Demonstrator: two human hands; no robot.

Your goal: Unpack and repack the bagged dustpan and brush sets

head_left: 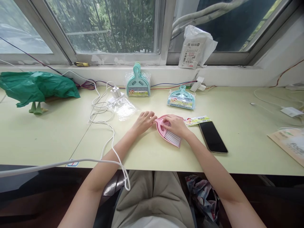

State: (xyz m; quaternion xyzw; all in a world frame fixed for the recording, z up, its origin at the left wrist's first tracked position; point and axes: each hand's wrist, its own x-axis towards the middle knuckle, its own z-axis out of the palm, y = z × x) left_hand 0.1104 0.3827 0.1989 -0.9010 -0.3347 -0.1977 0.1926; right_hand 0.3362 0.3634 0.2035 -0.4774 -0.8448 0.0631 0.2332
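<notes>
1. Pink plastic dustpan (159, 132) lies before us near the middle of the pale yellow-green counter (247, 133), its narrow handle end pointing left and its broad edge towards our lap and to the right.
2. Nested in it we see a pink hand brush with white bristles (173, 138).
3. Our left hand (145, 121) is at the handle end, fingers curled nearly closed; whether it grips the handle or only touches it, we cannot tell.
4. Our right hand (175, 124) lies over the brush and dustpan, half open, fingers bent onto the pink plastic; we cannot tell how firmly it holds.
5. Just right of that hand we have a yellow-green printed cardboard label (198, 120), overlapping the top of a black-screened smartphone (213, 136).
6. Behind, towards the window wall, we see two turquoise dustpan sets in clear plastic, a taller one (138, 84) on the left and a lower one (181, 98) on the right.
7. Left of our hands lie crumpled clear plastic wrapping (124, 109) and a looped white cable (104, 118).
</notes>
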